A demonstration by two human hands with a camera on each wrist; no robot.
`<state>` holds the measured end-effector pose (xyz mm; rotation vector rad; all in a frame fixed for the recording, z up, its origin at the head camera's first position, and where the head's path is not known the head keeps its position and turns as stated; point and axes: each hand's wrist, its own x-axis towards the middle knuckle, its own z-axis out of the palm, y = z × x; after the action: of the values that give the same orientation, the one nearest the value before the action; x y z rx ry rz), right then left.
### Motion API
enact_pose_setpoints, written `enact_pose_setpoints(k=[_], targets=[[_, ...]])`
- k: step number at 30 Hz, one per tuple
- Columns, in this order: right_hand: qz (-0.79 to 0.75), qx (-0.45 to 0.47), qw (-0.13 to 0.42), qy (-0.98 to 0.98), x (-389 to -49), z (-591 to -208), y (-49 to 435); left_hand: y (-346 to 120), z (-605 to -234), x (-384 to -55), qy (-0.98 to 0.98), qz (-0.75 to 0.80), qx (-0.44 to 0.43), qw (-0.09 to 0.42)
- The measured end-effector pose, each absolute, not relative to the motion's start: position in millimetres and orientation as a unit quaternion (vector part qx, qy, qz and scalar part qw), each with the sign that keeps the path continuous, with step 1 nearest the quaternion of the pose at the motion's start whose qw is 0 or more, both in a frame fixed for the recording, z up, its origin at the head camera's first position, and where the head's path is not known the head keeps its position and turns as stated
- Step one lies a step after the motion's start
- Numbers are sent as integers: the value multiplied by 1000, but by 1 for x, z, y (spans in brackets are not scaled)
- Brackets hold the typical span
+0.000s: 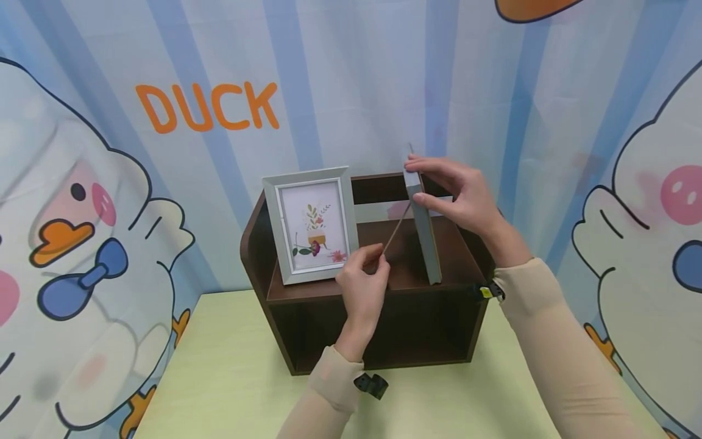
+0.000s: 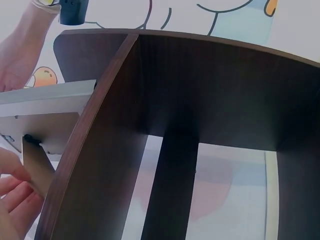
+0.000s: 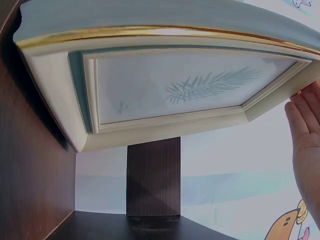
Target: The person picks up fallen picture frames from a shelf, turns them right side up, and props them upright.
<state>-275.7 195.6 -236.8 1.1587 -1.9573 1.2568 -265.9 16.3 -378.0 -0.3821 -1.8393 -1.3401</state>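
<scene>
A picture frame [image 1: 425, 235] stands nearly edge-on on the right part of the brown shelf's [image 1: 307, 297] upper board. My right hand [image 1: 459, 192] grips its top edge, thumb on one side and fingers on the other. In the right wrist view, the front of the frame [image 3: 165, 134] shows a gold line and a leaf print. My left hand [image 1: 363, 283] pinches the end of the thin stand leg [image 2: 37, 167], which slants out from the frame's back. Just left of that hand, a pale grey frame [image 1: 274, 225] with a potted-flower print leans upright on the board.
The shelf has a raised side panel [image 1: 255, 244] at the left and an open lower compartment [image 1: 428, 329]. It stands on a pale yellow-green table [image 1: 230, 360]. Behind hangs a striped curtain [image 1: 351, 79] with duck drawings.
</scene>
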Motion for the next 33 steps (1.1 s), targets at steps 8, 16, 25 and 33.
enact_pose_setpoints(k=[8,16,25,33], targets=[[463,431,262,-729,-278,-238,187,10,-378,-267,-730,-535,-142,402],[450,433,255,-739,-279,-239,181,6,-381,-268,-731,-531,-142,404],[439,417,252,-754,-276,-236,175,3,-381,-267,-731,-530,-141,405],[480,400,249,-740,-285,-246,184,6,-372,-261,-728,-526,-163,407]])
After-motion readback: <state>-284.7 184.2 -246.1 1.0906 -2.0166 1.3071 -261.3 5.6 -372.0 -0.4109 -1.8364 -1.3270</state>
